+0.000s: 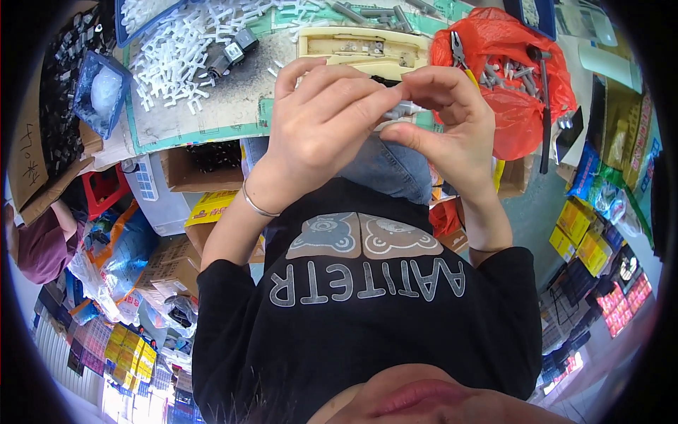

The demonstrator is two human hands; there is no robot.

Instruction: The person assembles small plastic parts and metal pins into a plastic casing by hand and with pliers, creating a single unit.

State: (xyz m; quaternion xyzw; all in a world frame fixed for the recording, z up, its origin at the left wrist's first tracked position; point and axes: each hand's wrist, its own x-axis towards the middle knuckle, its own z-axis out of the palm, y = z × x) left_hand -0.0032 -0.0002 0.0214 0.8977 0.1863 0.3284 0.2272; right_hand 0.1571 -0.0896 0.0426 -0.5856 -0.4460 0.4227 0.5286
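Head view: hands (385,116) pinch grey part (404,109) between fingertips.

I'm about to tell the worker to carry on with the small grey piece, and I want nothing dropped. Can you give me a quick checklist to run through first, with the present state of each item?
1. Small grey part pinched between both hands: ok, left hand and right hand meet on it.
2. Part's seating or orientation: cannot tell, fingers hide most of it.
3. Cream-coloured housing within reach on the mat: ok, just beyond the hands.
4. Spare grey parts on the red bag: ok, a heap lies there.
5. Pliers at hand: ok, on the bag's edge.
6. White plastic pieces clear of the hands: ok, off to the left.
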